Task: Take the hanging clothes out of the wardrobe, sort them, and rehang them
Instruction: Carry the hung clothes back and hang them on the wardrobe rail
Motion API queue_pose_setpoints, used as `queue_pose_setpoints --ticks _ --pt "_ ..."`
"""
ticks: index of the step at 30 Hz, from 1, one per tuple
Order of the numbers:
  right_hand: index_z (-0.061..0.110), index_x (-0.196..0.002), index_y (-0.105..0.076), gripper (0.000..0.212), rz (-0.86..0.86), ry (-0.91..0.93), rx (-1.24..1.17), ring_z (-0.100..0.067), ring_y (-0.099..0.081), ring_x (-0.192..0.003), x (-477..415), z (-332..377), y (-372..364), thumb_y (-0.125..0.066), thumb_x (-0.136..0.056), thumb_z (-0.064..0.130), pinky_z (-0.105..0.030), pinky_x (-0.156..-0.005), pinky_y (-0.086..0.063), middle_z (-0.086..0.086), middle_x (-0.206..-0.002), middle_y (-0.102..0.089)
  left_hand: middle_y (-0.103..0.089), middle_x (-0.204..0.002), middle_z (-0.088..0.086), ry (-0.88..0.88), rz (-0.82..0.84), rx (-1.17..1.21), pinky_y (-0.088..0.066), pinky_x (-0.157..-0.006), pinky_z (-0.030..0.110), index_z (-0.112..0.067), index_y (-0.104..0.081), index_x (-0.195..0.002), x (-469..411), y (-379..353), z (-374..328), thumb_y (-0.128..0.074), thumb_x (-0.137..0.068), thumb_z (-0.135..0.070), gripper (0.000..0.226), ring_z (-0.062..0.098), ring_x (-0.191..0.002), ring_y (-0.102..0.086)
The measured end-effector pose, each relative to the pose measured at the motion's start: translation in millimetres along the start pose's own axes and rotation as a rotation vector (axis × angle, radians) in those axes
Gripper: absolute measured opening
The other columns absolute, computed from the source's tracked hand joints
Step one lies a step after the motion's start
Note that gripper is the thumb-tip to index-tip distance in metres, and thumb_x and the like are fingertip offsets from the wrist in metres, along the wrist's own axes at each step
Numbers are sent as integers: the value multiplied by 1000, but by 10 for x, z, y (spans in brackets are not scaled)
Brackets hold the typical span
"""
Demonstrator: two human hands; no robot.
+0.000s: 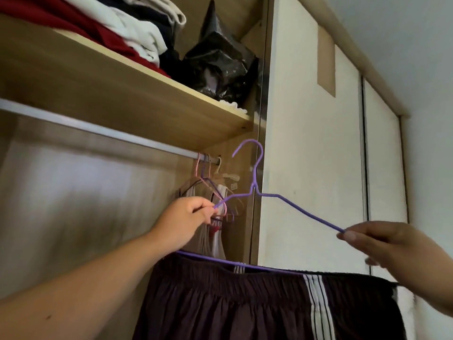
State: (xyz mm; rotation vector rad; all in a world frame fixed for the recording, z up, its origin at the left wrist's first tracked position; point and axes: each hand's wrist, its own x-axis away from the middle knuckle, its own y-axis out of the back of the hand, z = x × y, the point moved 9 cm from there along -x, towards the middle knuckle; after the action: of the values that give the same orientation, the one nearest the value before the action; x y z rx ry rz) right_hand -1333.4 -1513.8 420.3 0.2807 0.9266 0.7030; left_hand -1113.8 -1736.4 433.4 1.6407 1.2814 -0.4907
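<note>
A purple wire hanger point(255, 182) is held up in front of the wardrobe, its hook just right of the metal rail point(98, 130). My left hand point(186, 217) pinches its left shoulder and my right hand point(382, 239) pinches its right shoulder. Dark maroon shorts with white side stripes point(245, 303) are draped over the hanger's bottom bar. At the rail's right end hang pink and purple hangers point(206, 177) with light-coloured garments point(208, 239) on them, partly hidden behind my left hand.
Above the rail a wooden shelf point(137, 94) carries folded red, white and dark clothes point(117, 28) and a black plastic bag point(220, 62). A white sliding wardrobe door point(311, 168) stands to the right. The rail's left stretch holds nothing.
</note>
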Motion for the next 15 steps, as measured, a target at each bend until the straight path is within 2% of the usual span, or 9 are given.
queue_pose_setpoints --ticks 1,3,5,7,8,11,13,15 --pt "42 -75 -74 12 -8 28 -8 -13 -66 -84 -126 82 -97 -65 -79 48 -38 -81 -55 15 -80 -70 -65 -69 -10 -14 -18 1 -40 -65 23 -29 -65 -75 -106 74 130 -56 -93 -26 21 1 -69 -59" --pt "38 -74 -74 17 3 49 -3 -13 -65 -87 -390 246 -333 -63 -86 33 -32 -76 -56 11 -83 -71 -66 -68 -13 -36 -63 7 -44 -72 29 -32 -65 -78 -336 217 422 -55 -85 -37 14 5 -73 -60" --pt "31 -75 -75 18 -12 70 41 -21 -65 -88 -622 439 -578 -61 -87 34 -35 -74 -57 -2 -87 -71 -67 -71 -18 -45 -103 -9 -47 -78 33 -34 -63 -74 -586 316 743 -48 -77 -43 17 12 -77 -63" --pt "27 -76 -74 20 -26 106 74 -29 -64 -86 -850 633 -839 -60 -87 35 -44 -76 -56 -11 -89 -70 -69 -72 -10 -42 -127 -12 -50 -81 38 -34 -63 -71 -868 385 1068 -49 -72 -50 22 19 -81 -66" --pt "25 -76 -73 21 -38 125 88 -30 -64 -82 -967 709 -950 -59 -88 35 -44 -76 -55 -12 -85 -69 -70 -75 -8 -35 -125 -21 -51 -82 39 -33 -63 -71 -1008 400 1207 -50 -73 -49 21 20 -83 -66" --pt "21 -78 -71 24 -64 149 109 -14 -57 -63 -1278 908 -1275 -55 -93 32 -27 -58 -48 0 -65 -62 -72 -83 3 -29 -125 -84 -49 -79 38 -23 -67 -77 -1393 420 1525 -56 -86 -30 17 23 -85 -65" --pt "21 -81 -70 24 -90 157 138 -11 -56 -63 -1495 1009 -1465 -54 -94 33 -22 -53 -41 3 -67 -62 -71 -83 7 -22 -138 -129 -47 -75 35 -16 -68 -79 -1650 431 1704 -55 -91 -21 18 25 -83 -64" --pt "21 -81 -69 24 -116 156 133 -12 -60 -67 -1691 1084 -1613 -54 -94 34 -23 -54 -43 0 -73 -66 -71 -84 7 2 -144 -164 -47 -75 34 -14 -67 -79 -1899 436 1878 -54 -92 -18 19 25 -83 -63"
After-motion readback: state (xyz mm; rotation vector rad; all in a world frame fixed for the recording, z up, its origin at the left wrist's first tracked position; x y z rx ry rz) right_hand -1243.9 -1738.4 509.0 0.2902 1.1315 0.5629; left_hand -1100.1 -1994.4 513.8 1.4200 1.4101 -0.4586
